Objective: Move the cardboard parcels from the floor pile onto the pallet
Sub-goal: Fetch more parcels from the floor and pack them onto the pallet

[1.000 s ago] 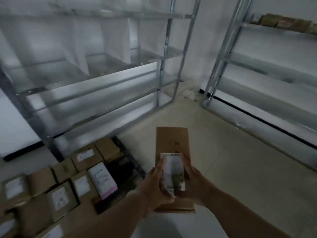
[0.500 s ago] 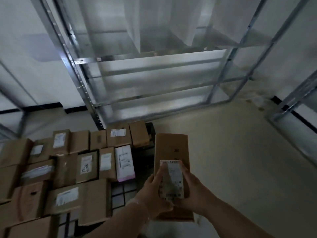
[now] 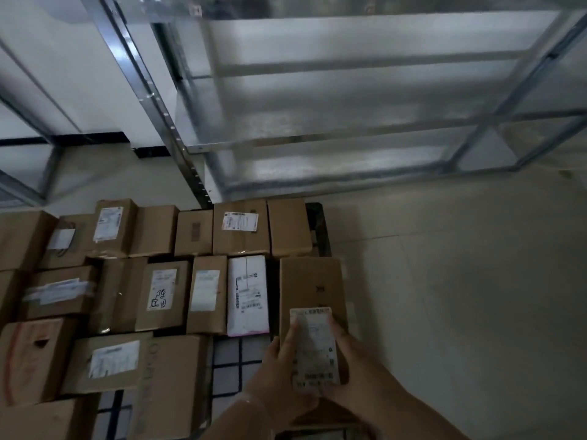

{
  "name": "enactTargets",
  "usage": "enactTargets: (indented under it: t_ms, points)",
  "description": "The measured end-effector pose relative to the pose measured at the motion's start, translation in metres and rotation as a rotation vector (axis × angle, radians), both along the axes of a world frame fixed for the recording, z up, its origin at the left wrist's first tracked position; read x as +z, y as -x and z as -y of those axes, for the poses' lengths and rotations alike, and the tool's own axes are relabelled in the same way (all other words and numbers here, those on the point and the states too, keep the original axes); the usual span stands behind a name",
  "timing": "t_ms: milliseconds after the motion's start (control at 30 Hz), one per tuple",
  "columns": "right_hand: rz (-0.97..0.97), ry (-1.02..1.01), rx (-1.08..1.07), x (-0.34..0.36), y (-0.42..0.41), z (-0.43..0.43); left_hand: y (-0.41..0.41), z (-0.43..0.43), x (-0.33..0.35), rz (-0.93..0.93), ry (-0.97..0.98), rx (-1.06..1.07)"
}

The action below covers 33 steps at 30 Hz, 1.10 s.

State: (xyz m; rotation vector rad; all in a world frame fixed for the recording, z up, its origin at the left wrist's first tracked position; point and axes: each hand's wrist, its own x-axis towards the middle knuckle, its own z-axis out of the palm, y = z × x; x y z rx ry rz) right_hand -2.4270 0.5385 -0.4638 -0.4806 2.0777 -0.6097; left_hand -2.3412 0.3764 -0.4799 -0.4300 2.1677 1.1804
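Whereas bare floor lay beneath it a second ago, the long brown cardboard parcel (image 3: 313, 281) is now held over the right edge of the black gridded pallet (image 3: 227, 369), gripped at its near end by the left hand (image 3: 276, 376) and the right hand (image 3: 359, 373); placement is judged imminent.

Both bare forearms reach forward, the left hand (image 3: 282, 373) gripping the parcel (image 3: 313, 287) at its near-left edge and the right hand (image 3: 357, 373) at its near-right edge, thumbs apparently laid on top.
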Motion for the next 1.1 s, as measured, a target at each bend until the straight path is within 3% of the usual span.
enactTargets:
  t_ms: [200, 367, 533, 733, 1100]
  points:
    - [0.051, -0.106, 0.032, -0.119, 0.036, 0.037, 0.023, 0.018, -0.116, 0.038, -0.016, 0.234]
    - [0.030, -0.114, 0.061, -0.205, 0.057, 0.058, 0.037, 0.033, -0.214, 0.033, 0.130, 0.173]
    - [0.066, -0.114, 0.042, -0.273, 0.078, 0.076, 0.047, 0.041, -0.290, -0.017, 0.178, 0.303]
    - [0.068, -0.119, 0.055, -0.329, 0.087, 0.086, 0.050, 0.043, -0.342, -0.048, 0.255, 0.373]
    - [0.046, -0.115, 0.134, -0.364, 0.101, 0.095, 0.061, 0.052, -0.367, 0.084, 0.566, 0.127]
